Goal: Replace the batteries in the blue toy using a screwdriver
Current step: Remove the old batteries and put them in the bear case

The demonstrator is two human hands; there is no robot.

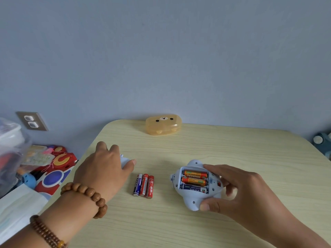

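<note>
The pale blue toy lies upside down on the light wooden table, its battery bay open with three batteries inside, two orange and one dark. My right hand grips the toy from the right, thumb on its near edge. Three loose batteries, one blue and two red, lie side by side to the toy's left. My left hand, with bead bracelets on the wrist, rests over a small pale blue piece, likely the battery cover, fingers curled on it. I see no screwdriver.
A translucent orange bear-face box sits at the table's far edge. Left of the table lie colourful toys, a clear plastic container and a wall socket. A dark object stands beyond the right corner.
</note>
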